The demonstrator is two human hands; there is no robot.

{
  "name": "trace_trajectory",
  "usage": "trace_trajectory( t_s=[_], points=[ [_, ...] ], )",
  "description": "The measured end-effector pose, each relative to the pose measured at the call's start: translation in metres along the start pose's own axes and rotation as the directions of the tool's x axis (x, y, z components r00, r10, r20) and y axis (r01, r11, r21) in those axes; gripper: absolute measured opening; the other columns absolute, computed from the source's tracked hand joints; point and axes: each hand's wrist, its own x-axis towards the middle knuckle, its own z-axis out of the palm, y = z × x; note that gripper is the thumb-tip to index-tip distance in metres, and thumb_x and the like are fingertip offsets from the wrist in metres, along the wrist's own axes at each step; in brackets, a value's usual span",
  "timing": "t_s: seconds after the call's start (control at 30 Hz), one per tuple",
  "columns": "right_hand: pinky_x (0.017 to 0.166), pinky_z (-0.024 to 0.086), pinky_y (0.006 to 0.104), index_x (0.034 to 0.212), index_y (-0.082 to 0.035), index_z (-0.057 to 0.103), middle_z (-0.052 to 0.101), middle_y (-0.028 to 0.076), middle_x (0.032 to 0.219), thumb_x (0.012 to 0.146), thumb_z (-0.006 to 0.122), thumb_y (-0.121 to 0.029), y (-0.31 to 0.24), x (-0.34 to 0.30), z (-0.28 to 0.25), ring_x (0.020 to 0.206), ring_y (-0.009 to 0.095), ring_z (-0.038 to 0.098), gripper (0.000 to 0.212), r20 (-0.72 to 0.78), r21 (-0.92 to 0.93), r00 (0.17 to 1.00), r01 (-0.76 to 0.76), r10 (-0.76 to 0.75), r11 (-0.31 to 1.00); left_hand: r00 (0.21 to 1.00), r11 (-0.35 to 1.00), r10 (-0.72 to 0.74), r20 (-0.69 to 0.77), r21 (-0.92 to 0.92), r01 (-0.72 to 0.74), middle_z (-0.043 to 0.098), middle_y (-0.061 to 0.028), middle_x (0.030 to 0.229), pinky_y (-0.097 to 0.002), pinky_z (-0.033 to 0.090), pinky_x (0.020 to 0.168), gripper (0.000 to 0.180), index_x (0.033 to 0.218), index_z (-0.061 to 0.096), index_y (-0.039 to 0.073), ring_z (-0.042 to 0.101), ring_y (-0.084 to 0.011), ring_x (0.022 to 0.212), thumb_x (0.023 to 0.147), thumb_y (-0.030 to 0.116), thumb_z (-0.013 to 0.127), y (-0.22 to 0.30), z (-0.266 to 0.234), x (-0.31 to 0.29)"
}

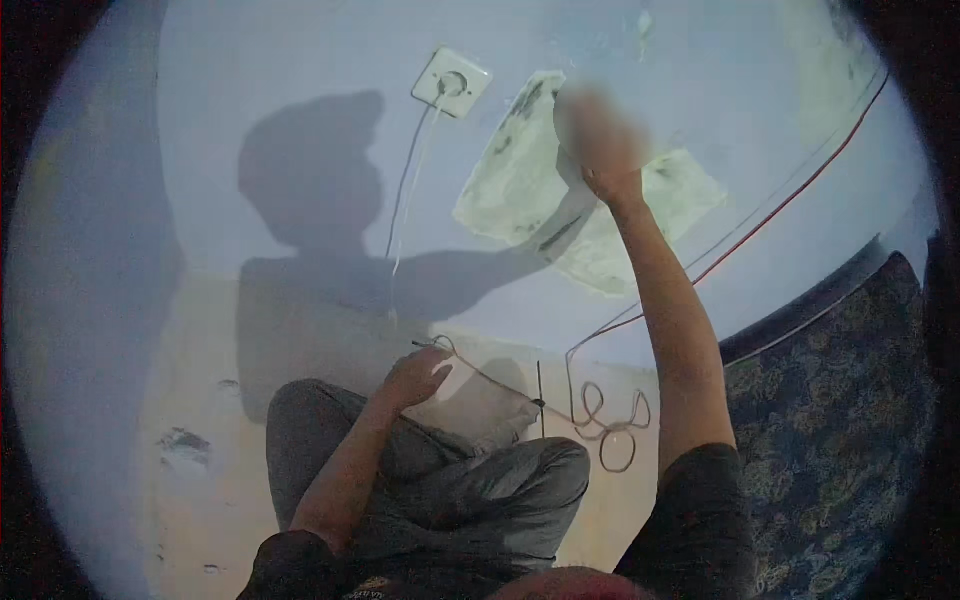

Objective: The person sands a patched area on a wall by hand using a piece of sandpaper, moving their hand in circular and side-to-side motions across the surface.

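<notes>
My right arm reaches up to a pale wall, and my right hand (603, 135) is over a rough whitish-green patch (510, 170) with dark streaks. A blur covers that hand, hiding its fingers and anything in them. Low down near my bent knee, my left hand (418, 378) has its thumb apart from the fingers and nothing visible between them. Just past its fingertips lies the looped end of a thin brown cable (490, 380); whether they touch, I cannot tell.
A white wall socket (452, 82) holds a plug with a thin white cord (410, 210) hanging down. The red-brown cable (770, 215) runs along the right wall to loose coils (617, 430) on the floor. Dark patterned fabric (830, 430) covers something at the right.
</notes>
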Motion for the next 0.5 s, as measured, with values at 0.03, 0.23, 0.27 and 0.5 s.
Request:
trace_trajectory(
  t_s=[0.03, 0.23, 0.27, 0.5],
  points=[
    [0.117, 0.023, 0.0534, 0.156, -0.027, 0.038, 0.039, -0.005, 0.160, 0.103, 0.049, -0.031, 0.000, -0.003, -0.007, 0.146, 0.013, 0.038, 0.054, 0.035, -0.031, 0.999, 0.029, -0.028, 0.999, 1.000, 1.000, -0.001, -0.030, -0.031, 0.000, 0.055, -0.0165, 0.145, -0.0477, 0.037, 0.115, 0.049, 0.140, 0.056, 0.008, 0.048, -0.0362, 0.137, 0.105, 0.041, 0.047, 0.002, -0.003, -0.002],
    [0.118, 0.023, 0.0526, 0.158, -0.027, 0.033, 0.034, -0.005, 0.163, 0.104, 0.049, -0.031, 0.039, 0.026, -0.041, 0.147, 0.013, 0.037, 0.057, 0.009, -0.139, 0.986, 0.168, -0.169, 0.976, 1.000, 0.998, -0.026, 0.011, -0.055, 0.027, 0.055, -0.0178, 0.145, -0.0501, 0.040, 0.113, 0.050, 0.141, 0.056, 0.008, 0.052, -0.0369, 0.134, 0.106, 0.043, 0.046, 0.007, -0.004, 0.005],
    [0.118, 0.023, 0.0525, 0.159, -0.027, 0.032, 0.033, -0.005, 0.164, 0.104, 0.049, -0.032, 0.044, 0.031, -0.040, 0.147, 0.013, 0.036, 0.058, -0.046, -0.143, 0.988, 0.137, -0.145, 0.980, 0.999, 0.998, -0.039, 0.029, -0.052, 0.040, 0.054, -0.0179, 0.145, -0.0506, 0.040, 0.113, 0.051, 0.141, 0.055, 0.008, 0.052, -0.0371, 0.134, 0.106, 0.044, 0.045, 0.012, -0.006, 0.004],
    [0.119, 0.017, 0.0460, 0.158, -0.022, 0.035, 0.036, -0.002, 0.163, 0.105, 0.043, -0.036, 0.038, 0.113, -0.034, 0.147, 0.013, 0.036, 0.055, -0.327, -0.022, 0.945, 0.016, -0.022, 1.000, 1.000, 1.000, 0.011, -0.005, 0.002, -0.011, 0.054, -0.0176, 0.146, -0.0496, 0.039, 0.114, 0.048, 0.140, 0.056, 0.007, 0.051, -0.0363, 0.134, 0.105, 0.038, 0.049, 0.001, -0.001, 0.001]
  ],
)
